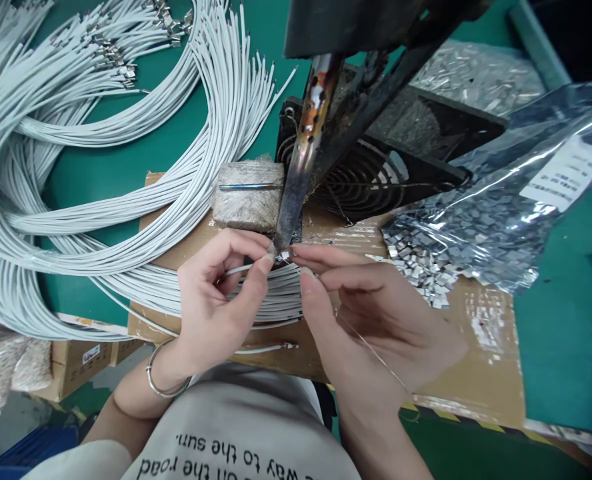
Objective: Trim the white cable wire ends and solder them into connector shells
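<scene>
My left hand (221, 303) is closed in a pinch on a white wire (239, 269), its end held under the tip of a soldering iron (299, 173). The iron slants down from a dark stand, its tip between my two hands. My right hand (376, 320) is closed on a thin strand of solder wire (380, 359), which trails across the palm toward the wrist. Its fingertips also meet a small shiny metal piece (285, 255) at the iron's tip. Fingers partly hide the joint there. Below lies a bundle of white wires (281, 293).
Coiled white wires (176, 233) cover the left. A wrapped block (249, 193) stands beside the iron, with a black fan (366, 177) behind it. Small metal pieces (421, 267) spill from a plastic bag (506, 207) at right. Cardboard (486, 360) lies over the green table (566, 333).
</scene>
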Tool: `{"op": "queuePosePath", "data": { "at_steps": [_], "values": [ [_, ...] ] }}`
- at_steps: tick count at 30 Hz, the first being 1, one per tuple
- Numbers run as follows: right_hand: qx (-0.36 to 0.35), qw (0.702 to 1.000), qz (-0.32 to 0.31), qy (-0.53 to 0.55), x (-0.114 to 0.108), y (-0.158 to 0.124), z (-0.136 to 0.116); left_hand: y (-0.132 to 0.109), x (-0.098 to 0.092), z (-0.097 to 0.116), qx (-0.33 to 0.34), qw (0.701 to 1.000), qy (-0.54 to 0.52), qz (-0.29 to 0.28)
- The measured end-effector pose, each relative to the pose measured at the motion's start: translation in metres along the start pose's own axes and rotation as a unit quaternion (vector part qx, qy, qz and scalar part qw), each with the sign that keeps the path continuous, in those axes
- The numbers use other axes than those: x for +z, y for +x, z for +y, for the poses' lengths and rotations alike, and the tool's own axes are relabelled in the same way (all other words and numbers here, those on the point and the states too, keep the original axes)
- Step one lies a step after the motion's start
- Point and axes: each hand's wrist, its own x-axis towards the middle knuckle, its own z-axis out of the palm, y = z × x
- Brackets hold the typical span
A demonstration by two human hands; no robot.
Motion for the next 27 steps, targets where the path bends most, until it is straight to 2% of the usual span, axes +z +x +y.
{"op": "queuePosePath", "data": {
  "at_steps": [27],
  "values": [
    [-0.006, 1.0, 0.009, 0.006, 0.0014, -0.001, 0.0023, 0.0007, -0.0015, -0.0009, 0.003, 1.0, -0.005, -0.006]
  ]
}}
